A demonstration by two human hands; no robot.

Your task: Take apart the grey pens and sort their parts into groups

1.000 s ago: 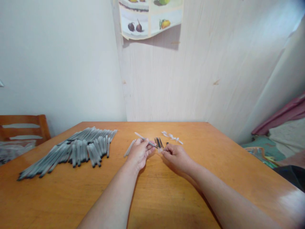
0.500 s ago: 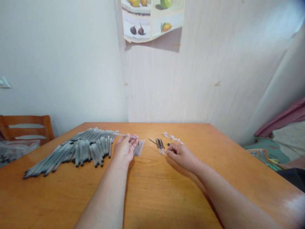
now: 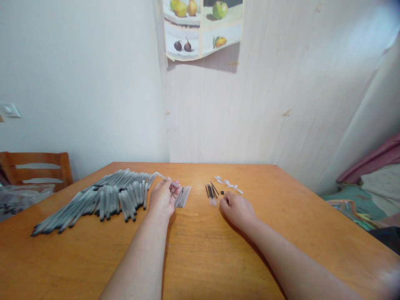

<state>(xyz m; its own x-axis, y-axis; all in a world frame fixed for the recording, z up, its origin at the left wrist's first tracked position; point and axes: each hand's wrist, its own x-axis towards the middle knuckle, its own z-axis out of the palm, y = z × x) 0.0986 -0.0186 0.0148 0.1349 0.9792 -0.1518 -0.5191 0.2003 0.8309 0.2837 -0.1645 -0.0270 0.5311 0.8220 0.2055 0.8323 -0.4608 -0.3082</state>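
inside table edges [image 3: 200, 164], left hand [image 3: 163, 196] pinches tube [image 3: 161, 176]

Can see a plain pale wall [image 3: 84, 75] on the left, then whitish wood-grain panelling [image 3: 218, 112] with a fruit poster [image 3: 203, 33] up high, kinda curling at the bottom. Can spot a white wall plate [image 3: 11, 110] far left, above a slatted wooden chair [image 3: 39, 158]. Plus a glossy orange-brown table [image 3: 200, 258], pinkish cloth [image 3: 375, 156] off right, and serious glare [image 3: 379, 31] top right.
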